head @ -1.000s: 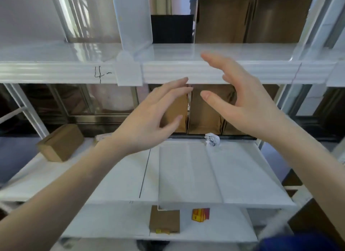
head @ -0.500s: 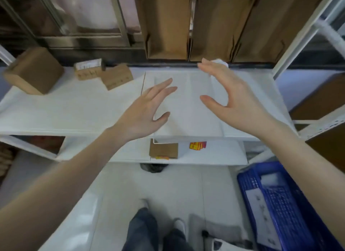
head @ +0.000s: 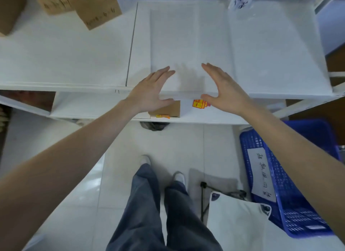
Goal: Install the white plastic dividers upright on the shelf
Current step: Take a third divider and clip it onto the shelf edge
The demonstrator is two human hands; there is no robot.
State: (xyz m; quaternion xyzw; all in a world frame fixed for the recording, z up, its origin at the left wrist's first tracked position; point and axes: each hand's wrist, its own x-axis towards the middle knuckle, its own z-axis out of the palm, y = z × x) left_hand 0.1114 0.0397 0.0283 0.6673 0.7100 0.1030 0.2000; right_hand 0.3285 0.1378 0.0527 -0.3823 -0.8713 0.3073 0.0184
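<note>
Flanking flat smooth white divider (head: 175,50) on shelf (head: 65,64): left hand (head: 149,93), right hand (head: 224,90), fingers spread, empty

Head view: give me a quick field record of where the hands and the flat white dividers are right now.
left hand: open, fingers spread, at the front edge of the shelf
right hand: open, mirrors the left hand
white dividers: lie flat on the shelf, between both hands; none upright in view
grasp: not yet closed; contact cannot be told
cardboard boxes: rear left of the shelf
blue basket: on the floor, at the right
</note>
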